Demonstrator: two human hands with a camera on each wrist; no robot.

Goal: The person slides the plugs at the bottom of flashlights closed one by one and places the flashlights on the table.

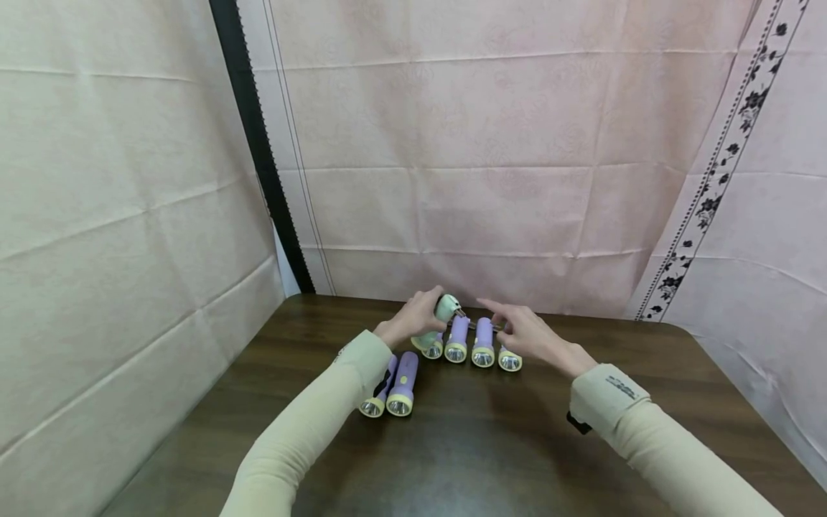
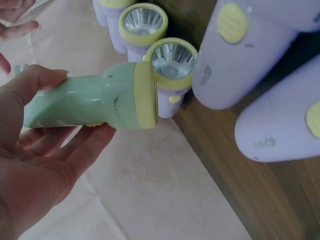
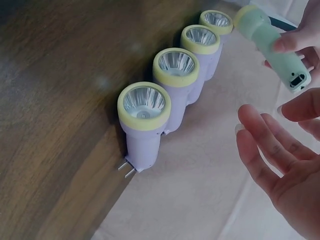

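Note:
In the head view my left hand [image 1: 416, 317] grips a mint-green flashlight [image 1: 446, 307] with a yellow head ring. The left wrist view shows thumb and fingers on opposite sides of the green body [image 2: 82, 100]; metal prongs stick out at its tail in the head view. Several lilac flashlights [image 1: 482, 343] with yellow rings stand in a row at the back of the table, lenses toward me. My right hand [image 1: 526, 332] hovers by the row's right end. Its fingers [image 3: 270, 140] are loosely bent and hold nothing in the right wrist view.
Two more lilac flashlights [image 1: 405, 377] lie side by side nearer me, partly behind the left forearm. The brown wooden table [image 1: 478, 452] meets a pale cloth wall [image 1: 504, 215] at its far edge. Cloth also hangs at the left and right.

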